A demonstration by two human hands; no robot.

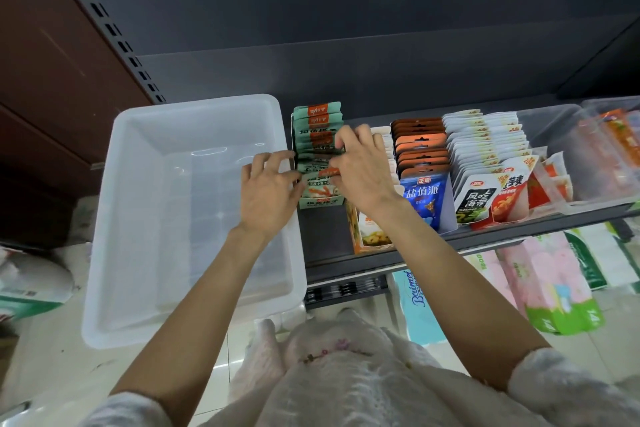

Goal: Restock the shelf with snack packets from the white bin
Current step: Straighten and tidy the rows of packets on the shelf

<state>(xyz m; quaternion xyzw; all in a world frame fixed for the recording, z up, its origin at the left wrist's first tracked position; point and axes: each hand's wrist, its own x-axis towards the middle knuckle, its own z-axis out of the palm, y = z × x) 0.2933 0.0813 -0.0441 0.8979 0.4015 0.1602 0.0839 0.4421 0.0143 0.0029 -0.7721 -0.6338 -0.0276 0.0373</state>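
The green snack packets (317, 146) stood in a row at the shelf's (485, 236) left end, just right of the white bin (138, 218). Both hands met over the row – the right hand (360, 170) pinched a packet, the left hand (268, 187) seemingly curled onto the row's near packets – forearms reaching away from the body

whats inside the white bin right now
Nothing shows inside the translucent white plastic bin: its bare floor is visible. The left hand and forearm cover its right edge, so that strip stays hidden.
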